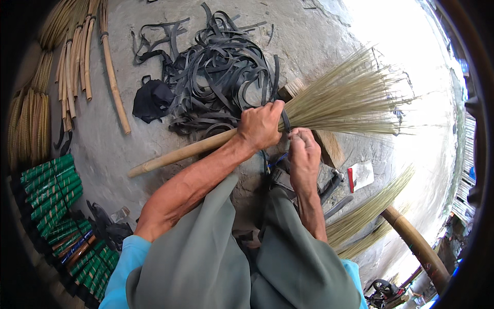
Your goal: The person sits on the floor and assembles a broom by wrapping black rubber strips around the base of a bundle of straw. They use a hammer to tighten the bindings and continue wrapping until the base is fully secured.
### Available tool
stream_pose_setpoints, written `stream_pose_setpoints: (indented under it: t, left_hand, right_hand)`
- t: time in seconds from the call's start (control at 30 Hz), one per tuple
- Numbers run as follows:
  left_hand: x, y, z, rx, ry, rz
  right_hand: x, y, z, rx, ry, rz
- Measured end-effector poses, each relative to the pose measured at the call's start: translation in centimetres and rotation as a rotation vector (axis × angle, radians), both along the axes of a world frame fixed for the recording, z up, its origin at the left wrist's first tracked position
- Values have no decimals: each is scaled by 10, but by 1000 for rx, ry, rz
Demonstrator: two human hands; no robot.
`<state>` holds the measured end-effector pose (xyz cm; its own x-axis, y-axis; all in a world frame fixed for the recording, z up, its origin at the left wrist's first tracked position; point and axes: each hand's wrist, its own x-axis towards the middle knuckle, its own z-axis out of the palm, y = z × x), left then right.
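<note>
My left hand (pixel 261 125) grips the neck of a broom, where its bamboo handle (pixel 180 154) meets the fanned pale straw bristles (pixel 345 98). The handle runs down to the left across the concrete floor. My right hand (pixel 304 154) is closed just right of the left one, pinching a black rubber strip (pixel 285 122) that wraps around the broom's neck. Both forearms reach forward over my grey-trousered knees.
A tangled pile of black rubber strips (pixel 216 72) lies behind the broom. Loose bamboo sticks (pixel 110 72) lie at the upper left. Green-wrapped handles (pixel 51 188) are stacked at the left. A second broom (pixel 381 211) lies at the right, beside a red-edged blade (pixel 359 176) and a wooden block (pixel 329 147).
</note>
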<state>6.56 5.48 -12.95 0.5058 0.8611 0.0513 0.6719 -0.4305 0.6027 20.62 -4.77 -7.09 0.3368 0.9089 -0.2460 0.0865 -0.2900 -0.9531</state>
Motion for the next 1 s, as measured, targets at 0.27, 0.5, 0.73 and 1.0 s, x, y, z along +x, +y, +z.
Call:
stream_pose_setpoints:
  t: [0.27,0.5,0.73,1.0]
  left_hand:
    - [-10,-30,4,106,-181,-103]
    - [-9,-30,5,111,-197,-100]
    - [-10,-28,8,79,-175,-99]
    - [-11,-21,3,68,-261,-89]
  right_hand:
    - [2,-7,5,194,-687,229]
    - [56,17,48,320,-1295,489]
    - [73,40,50,148,-1319,718]
    - [88,16,46,326,-1296,483]
